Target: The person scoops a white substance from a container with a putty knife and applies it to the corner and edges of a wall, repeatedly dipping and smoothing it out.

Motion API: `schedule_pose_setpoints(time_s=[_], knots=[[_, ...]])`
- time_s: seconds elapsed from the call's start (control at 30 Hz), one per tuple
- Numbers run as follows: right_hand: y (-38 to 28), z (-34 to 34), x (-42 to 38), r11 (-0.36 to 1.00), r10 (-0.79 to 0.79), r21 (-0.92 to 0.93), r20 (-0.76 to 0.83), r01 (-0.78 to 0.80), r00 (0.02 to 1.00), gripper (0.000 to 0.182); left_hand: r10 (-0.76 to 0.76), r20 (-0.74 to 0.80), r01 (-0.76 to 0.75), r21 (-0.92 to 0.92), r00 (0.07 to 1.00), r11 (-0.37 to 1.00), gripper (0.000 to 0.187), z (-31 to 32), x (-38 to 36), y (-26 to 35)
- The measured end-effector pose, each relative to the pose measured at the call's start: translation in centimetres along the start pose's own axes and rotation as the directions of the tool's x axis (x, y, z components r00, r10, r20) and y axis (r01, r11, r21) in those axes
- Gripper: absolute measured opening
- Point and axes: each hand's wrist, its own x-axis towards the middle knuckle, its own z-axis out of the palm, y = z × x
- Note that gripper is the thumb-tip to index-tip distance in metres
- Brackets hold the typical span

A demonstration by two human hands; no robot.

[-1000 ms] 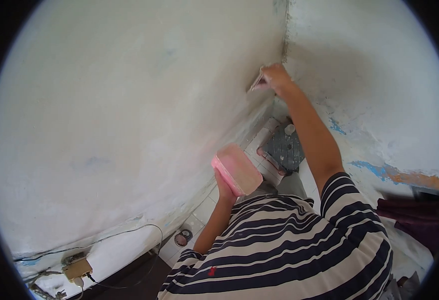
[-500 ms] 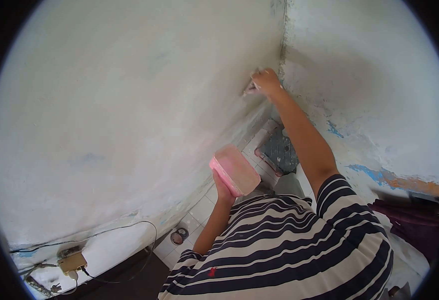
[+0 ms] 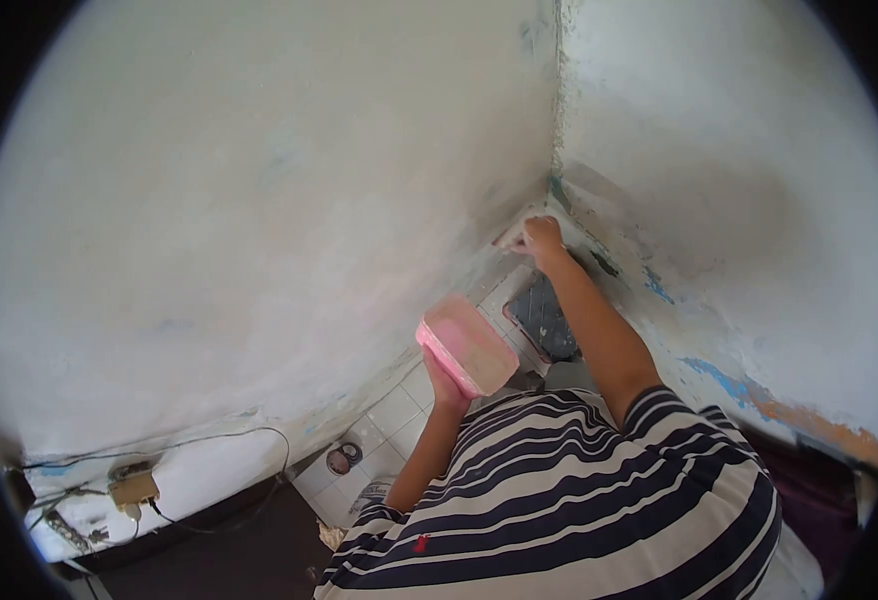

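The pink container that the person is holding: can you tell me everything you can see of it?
The pink container is a box with rounded corners that looks like plastic. It has no lid on, and its open top faces the camera. Pale smears mark its inside; how much it holds is hard to tell. The left hand grips it from outside, at its lower left in the view. It is held up above the white tiled floor, near the striped shirt.

Pink container; navy-and-white striped shirt; white floor tiles
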Motion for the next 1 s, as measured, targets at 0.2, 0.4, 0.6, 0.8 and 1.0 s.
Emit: schedule_pose_setpoints(time_s=[0.2,0.4,0.6,0.8,1.0], knots=[[-15.5,-7.3,7.3,0.474,0.606,0.787,0.036,-0.396,0.795,0.02,0.095,-0.057,-0.093,0.034,0.994,0.995,0.074,2.9,-0.7,-2.6],[-14.2,-18.7,-0.2,0.29,0.266,0.895,0.264,-0.338,0.927,0.027,0.138,-0.109,-0.14,-0.005,0.984,0.99,0.073,4.2,-1.4,-3.7],[-7.0,-15.8,-2.8,0.27,0.56,0.854,0.236,-0.445,0.794,0.025,0.122,-0.178,-0.125,-0.005,0.976,0.992,0.073,6.2,-1.1,-6.0],[-7.0,-5.5,2.3,0.799,0.247,0.588,-0.128,-0.127,0.96,0.015,0.105,-0.167,-0.108,-0.006,0.98,0.994,0.073,6.5,-2.0,-6.0],[-24.2,-12.4,7.3,0.575,0.487,0.768,-0.044,-0.282,0.872,0.018,0.16,-0.113,-0.161,0.006,0.981,0.987,0.074,4.8,-0.7,-2.5]])
